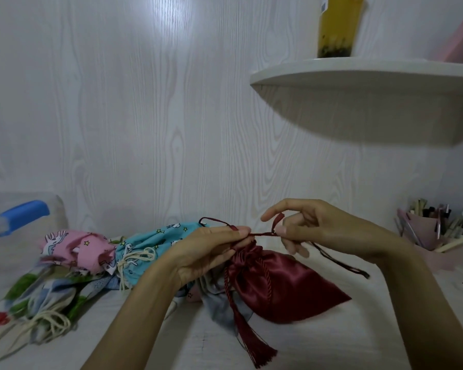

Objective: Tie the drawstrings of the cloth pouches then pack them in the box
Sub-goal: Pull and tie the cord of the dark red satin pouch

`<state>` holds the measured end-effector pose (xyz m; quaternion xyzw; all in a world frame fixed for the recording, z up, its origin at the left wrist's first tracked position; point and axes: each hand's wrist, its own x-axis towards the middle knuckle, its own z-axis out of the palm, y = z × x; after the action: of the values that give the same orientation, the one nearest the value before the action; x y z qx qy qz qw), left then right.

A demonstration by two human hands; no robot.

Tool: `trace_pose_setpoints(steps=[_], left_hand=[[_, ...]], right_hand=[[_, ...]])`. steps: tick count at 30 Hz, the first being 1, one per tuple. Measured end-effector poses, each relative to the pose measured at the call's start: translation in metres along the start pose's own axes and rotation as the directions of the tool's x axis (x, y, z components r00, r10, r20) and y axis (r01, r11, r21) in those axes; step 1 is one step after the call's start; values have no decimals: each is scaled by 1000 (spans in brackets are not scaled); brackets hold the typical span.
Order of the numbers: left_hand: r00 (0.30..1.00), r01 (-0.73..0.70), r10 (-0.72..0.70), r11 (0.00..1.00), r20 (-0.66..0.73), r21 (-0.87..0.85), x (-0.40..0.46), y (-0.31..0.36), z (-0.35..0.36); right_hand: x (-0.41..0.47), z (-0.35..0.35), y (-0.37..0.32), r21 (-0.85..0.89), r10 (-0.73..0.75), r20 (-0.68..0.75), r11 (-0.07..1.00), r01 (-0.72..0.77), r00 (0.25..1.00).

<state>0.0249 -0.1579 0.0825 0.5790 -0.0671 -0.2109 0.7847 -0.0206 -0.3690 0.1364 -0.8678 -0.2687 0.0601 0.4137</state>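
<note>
Tassel [259, 351]: nearest you, dark red, lying on the desk [332, 343] at the end of a twisted cord hanging from the pouch neck.
Red pouch [281, 284]: satin, lying on the desk at centre, neck gathered and pointing left and far, under your hands.
Left hand [211, 252]: your grip is closed on the pouch neck, thumb and forefinger pinching the cord [262, 234] just above it.
Right hand [310, 228]: your grip pinches the same cord just right of the left fingertips; a loop stands up over the forefinger, and a dark end trails right and near onto the desk.
Other pouches: a blue one [155, 247] and a pink one [72, 247] lie left of the red pouch with cream strings; a green and white one [46, 297] lies nearer, far left.
Box [19, 220]: clear with a blue clasp, at the far left.
Shelf [372, 84]: white, upper right, carrying a yellow bottle [337, 28].
Holder [425, 231]: pink, full of brushes, far right on the desk.
</note>
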Motion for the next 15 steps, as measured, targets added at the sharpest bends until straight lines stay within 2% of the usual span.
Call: trace_pose_setpoints(steps=[2,5,7,9,12,15], left_hand=[[999,-17,18,999,-26,38,-1,1,0],[998,-48,53,994,-41,98,-3,2,2],[996,-78,84,986,-33,147,-4,2,4],[992,-114,121,974,-24,197,-6,3,5],[985,-167,175,953,-8,253,-7,5,4],[974,-214,227,929,-7,302,-7,6,1]], right_hand=[[1,1,0,-14,105,33,994,-105,994],[17,11,9,-37,212,-113,975,-217,971],[28,20,16,-135,170,-142,972,-190,975],[32,27,20,-144,163,-85,974,-174,983],[31,29,23,-60,160,-48,985,-163,986],[31,27,22,62,145,-73,988,-141,987]])
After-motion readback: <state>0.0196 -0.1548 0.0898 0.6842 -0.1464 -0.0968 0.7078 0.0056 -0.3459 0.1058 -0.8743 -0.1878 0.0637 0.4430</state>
